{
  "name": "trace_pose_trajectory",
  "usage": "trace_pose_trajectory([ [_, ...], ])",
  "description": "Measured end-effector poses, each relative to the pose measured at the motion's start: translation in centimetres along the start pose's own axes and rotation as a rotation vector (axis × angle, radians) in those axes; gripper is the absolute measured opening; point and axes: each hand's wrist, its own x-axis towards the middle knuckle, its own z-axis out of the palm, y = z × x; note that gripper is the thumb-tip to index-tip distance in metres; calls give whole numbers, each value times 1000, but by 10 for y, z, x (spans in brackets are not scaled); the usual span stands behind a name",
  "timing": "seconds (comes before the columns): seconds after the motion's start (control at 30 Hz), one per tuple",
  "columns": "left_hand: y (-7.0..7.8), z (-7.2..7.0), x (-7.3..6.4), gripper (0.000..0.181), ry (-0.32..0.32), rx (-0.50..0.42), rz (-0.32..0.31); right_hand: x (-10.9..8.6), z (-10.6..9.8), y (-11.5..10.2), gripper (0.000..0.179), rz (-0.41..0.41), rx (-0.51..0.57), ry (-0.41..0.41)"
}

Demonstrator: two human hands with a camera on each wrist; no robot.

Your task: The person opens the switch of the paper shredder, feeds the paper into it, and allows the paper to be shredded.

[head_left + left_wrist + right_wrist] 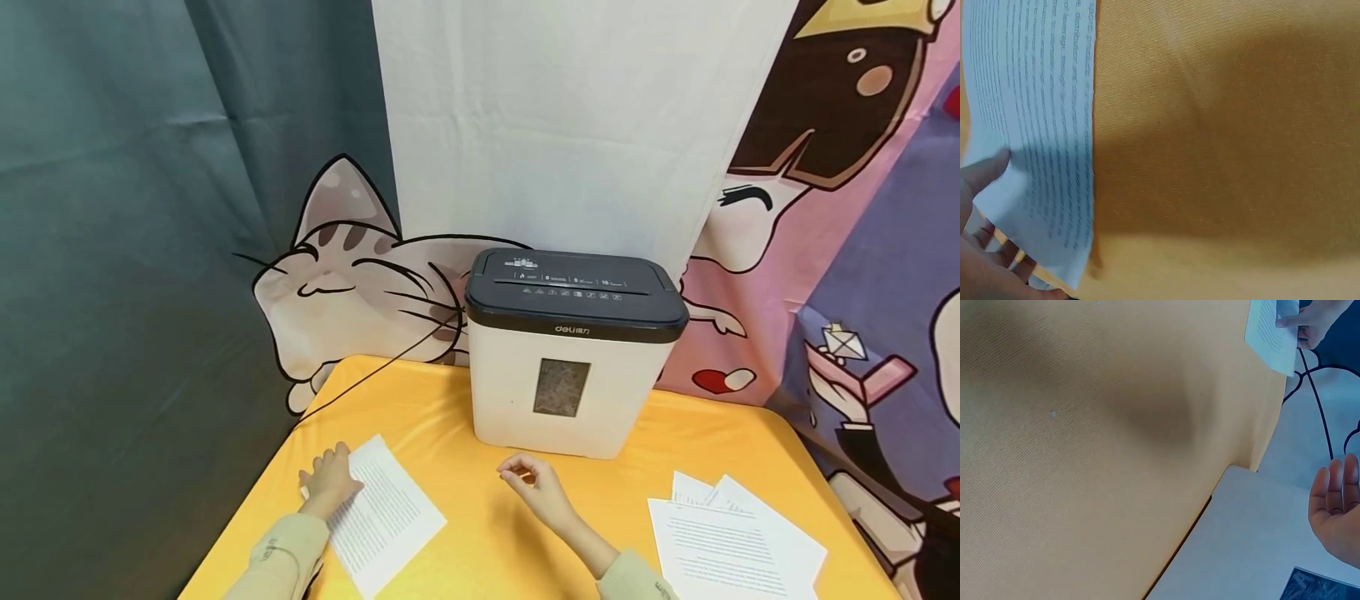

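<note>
My left hand (327, 486) pinches the edge of a printed paper sheet (393, 508) at the left of the table. In the left wrist view, the thumb lies on top of the sheet (1047, 112) and the other fingers are under its edge. My right hand (542, 493) is over the table in front of the paper shredder (510, 383), fingers loosely bent and holding nothing. The shredder has a white bin, a dark lid with a slot, and a small window. In the right wrist view, the right hand's fingers (1335, 487) overlap the white bin.
Several printed sheets (720, 542) lie overlapping at the table's right front. A yellow cloth (480, 533) covers the table. Behind it hang a green curtain (112, 250) and a cartoon-printed backdrop (570, 125), close behind the shredder.
</note>
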Motion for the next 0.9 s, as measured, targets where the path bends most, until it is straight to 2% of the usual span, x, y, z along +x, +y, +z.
trace_pose_trajectory([
  [0.1, -6, 0, 4, 32, 42, -73, 35, 2, -1, 5, 9, -11, 4, 0],
  [0.2, -10, -1, 7, 17, 31, -168, 76, 3, -2, 17, 10, -44, -3, -4],
  [0.37, -13, -5, 8, 10, -22, -319, 194, 3, -7, 39, 10, -35, -40, 12],
  [0.5, -11, -8, 7, 9, -42, -391, 256, -2, -19, 29, 10, -26, -31, 19],
  [0.6, -7, -11, 8, 11, -52, -434, 263, -6, -27, 16, 11, -17, -27, 9],
  [0.67, -5, -12, 9, 12, -67, -491, 261, -8, -30, 17, 11, -7, -26, 8],
  [0.77, -2, -12, 11, 16, -84, -604, 242, -8, -30, 35, 11, 6, -21, 22],
  [0.9, 4, -12, 9, 19, -104, -744, 220, -9, -29, 60, 12, 62, -3, 59],
])
